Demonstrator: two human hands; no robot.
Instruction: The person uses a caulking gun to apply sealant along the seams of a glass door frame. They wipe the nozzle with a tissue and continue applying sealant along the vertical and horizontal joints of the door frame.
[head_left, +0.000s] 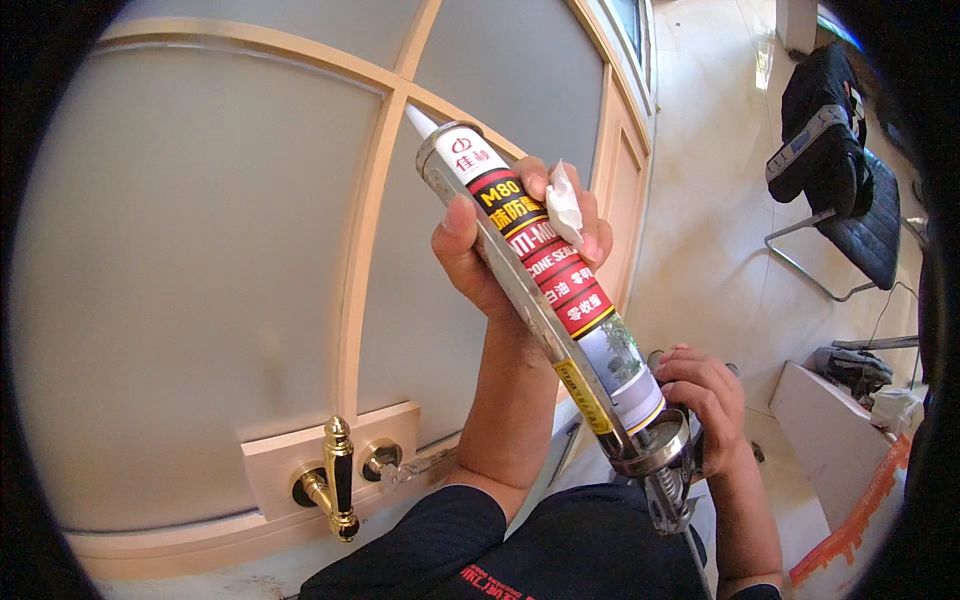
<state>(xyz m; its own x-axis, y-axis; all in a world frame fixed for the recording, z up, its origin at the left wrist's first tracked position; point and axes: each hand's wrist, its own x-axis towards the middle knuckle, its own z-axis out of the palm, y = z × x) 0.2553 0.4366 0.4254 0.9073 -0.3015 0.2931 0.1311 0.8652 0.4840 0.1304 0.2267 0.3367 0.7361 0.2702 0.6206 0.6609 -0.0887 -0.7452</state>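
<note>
Gun: a metal caulking gun (540, 318) slants across the middle of the view, in the air before the wearer, its front end up and to the left.
Tube: a red, black and white sealant tube (550, 265) lies along the gun's cradle.
Nozzle: white and tapered (420, 122), it pokes out past the front ring, over the door's wooden frame (365, 240); whether it touches cannot be told.
Left hand: its grip (482, 270) wraps the gun and tube from below, thumb on one side, fingers on the other.
Paper: a crumpled white scrap (563, 207) sits at the left fingers.
Right hand: its grip (708, 395) is curled about the gun's rear end; the trigger is mostly hidden.
Progress: loading looks done, with tube seated and nozzle on. No sealant shows at the tip, so laying it appears left to do.
Door: frosted panes (220, 270), with a gold and black handle (340, 475) low on the left.
Chair: black, metal-legged (875, 240), on the pale floor (700, 200) at right.
</note>
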